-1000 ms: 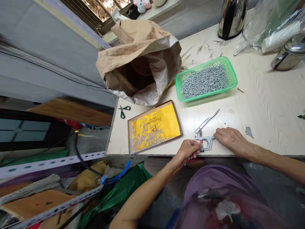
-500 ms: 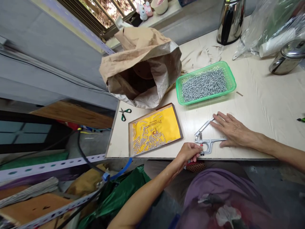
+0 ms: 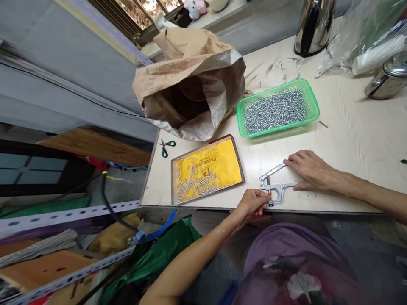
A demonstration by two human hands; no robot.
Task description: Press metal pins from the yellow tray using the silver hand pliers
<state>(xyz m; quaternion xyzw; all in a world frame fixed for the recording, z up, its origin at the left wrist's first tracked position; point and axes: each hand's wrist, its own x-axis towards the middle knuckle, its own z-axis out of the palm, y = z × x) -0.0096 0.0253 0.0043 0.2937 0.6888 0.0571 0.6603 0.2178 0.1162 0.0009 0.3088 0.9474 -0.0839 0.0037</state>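
Silver snap-fastener pliers (image 3: 278, 186) lie at the table's front edge, their spring-loaded handles spread apart. My right hand (image 3: 313, 169) is at the handle ends, fingers curled over the upper handle and thumb by the lower one. At the jaws, my left hand (image 3: 254, 201) is closed in a pinch. A small red piece (image 3: 270, 193) shows between the jaws beside its fingertips; what the fingers hold is mostly hidden. To the left, a shallow tray (image 3: 239, 163) lined with a yellow sheet carries many small metallic pieces, heaped toward its near left side.
A green basket (image 3: 314, 106) of small silver springs or screws stands behind the pliers. An open brown paper sack (image 3: 190, 55) leans at the back left. Green-handled scissors (image 3: 164, 148) lie near the left edge. Steel kettle (image 3: 313, 29), steel pot (image 3: 386, 76) and plastic bag (image 3: 346, 38) are far right.
My right hand's spread fingers have drawn in and curled around the upper handle. My left hand keeps its pinch at the jaws. The view has shifted slightly.
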